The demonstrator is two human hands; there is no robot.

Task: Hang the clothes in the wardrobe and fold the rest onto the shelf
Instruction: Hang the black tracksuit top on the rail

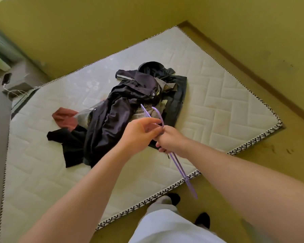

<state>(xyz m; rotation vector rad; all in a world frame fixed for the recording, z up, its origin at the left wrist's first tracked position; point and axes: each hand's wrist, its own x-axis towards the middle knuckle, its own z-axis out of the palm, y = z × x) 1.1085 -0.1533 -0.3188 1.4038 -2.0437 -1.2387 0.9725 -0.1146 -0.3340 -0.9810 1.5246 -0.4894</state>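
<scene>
Your right hand (168, 141) gripped thin purple plastic hangers (180, 171) | left hand (139, 132) pinched one | dark clothes heap (123, 109): none hung

I log: hanger (186, 179) smooth purple plastic; jacket (112, 120) dark cloth, slight sheen; mattress (218, 95) quilted matt fabric.

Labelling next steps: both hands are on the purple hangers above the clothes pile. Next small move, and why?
Probably draw one hanger free with the left hand. The right hand grips the purple hangers at the neck, with two bars showing below it, and the left pinches near the hooks. The dark jacket lies on the mattress, on no hanger.
</scene>
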